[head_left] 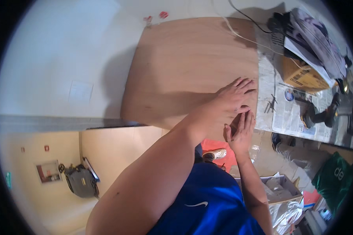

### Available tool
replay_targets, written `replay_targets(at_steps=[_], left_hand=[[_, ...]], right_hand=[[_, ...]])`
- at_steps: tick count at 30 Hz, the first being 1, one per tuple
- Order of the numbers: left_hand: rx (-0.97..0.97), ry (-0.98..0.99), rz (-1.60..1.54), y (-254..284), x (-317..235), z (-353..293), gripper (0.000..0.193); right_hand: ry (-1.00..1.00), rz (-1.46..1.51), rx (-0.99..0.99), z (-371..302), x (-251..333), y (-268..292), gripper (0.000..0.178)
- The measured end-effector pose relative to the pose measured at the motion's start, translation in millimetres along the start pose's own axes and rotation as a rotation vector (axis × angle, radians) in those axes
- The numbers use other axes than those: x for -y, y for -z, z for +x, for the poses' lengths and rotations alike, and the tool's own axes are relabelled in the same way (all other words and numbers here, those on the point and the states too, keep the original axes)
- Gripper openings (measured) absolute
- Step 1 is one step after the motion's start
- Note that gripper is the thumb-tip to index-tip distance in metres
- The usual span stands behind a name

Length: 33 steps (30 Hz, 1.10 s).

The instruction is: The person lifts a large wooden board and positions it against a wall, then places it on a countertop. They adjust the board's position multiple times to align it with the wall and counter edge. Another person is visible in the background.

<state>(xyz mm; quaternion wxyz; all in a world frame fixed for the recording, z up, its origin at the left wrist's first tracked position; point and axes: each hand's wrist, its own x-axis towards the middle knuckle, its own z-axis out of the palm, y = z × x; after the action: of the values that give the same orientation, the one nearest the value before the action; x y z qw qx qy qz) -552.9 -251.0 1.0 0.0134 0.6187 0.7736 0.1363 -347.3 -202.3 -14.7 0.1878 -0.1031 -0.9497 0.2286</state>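
Note:
A flat brown wooden board (184, 58) takes up the middle of the work surface. My left hand (236, 94) lies on the board near its right edge, palm down, fingers stretched out and slightly spread. Just nearer to me, my right hand (241, 133) is at the board's near right corner, its fingers extended and the thumb held apart. The two hands are close together, the right fingertips close to the left thumb. No object shows in either hand, though the undersides of both palms are hidden.
Right of the board, newspaper (286, 117) carries a dark power tool (321, 113); small dark pieces (270, 104) lie beside it. A cardboard box (302, 76) bears crumpled cloth (315, 39). A white cable (243, 37) crosses the board's far corner. Another person's grey-trousered leg (302, 156) is at right.

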Motion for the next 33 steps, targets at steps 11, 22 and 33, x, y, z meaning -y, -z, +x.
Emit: replay_targets(at_steps=[11,22,33], left_hand=[[-0.104,0.012,0.023,-11,0,-12,0.071],[-0.189,0.208,0.147,-2,-16,-24,0.059],[-0.487,0.247,-0.468,16,-97,-231,0.046]], right_hand=[[0.11,-0.084,0.021,-1,4,-3,0.08],[0.125,-0.213,0.072,-6,0,-12,0.085],[0.169,-0.249,0.088,-6,1,-15,0.085]])
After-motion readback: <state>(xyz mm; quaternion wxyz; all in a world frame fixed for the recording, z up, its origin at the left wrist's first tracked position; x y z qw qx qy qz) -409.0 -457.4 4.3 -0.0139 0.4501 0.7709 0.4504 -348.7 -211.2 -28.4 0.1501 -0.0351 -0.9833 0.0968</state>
